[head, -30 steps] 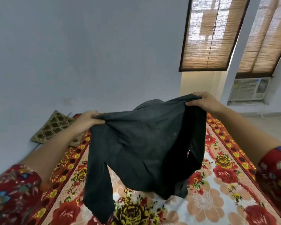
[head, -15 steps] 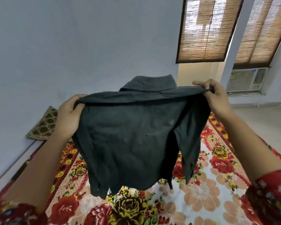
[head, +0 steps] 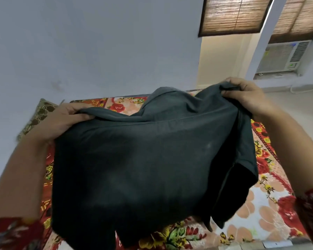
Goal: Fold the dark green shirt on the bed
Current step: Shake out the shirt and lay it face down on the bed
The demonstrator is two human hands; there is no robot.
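A person holds a dark green shirt (head: pixel 143 168) up over a bed (head: pixel 271 210), the left hand (head: pixel 61 121) gripping one shoulder seam and the right hand (head: pixel 248 98) bunched around the other, both closed on the cloth. The shirt hangs clear of the bed in a soft, sagging sheet, its collar (head: pixel 163 92) flopping away at the top and a loose sleeve or side panel trailing down on the right. The fabric looks thin, matte and limp, likely light and easy to crease, with no stiffness to keep a fold unaided; holding it at the shoulders, as here, seems the surest way to lay it flat. The bed wears a glossy-looking floral cover in red, yellow and cream with a patterned border. A brown brocade cushion (head: pixel 38 114) lies against the pale wall, and woven bamboo blinds (head: pixel 231 13) hang above a window air conditioner (head: pixel 282 56).
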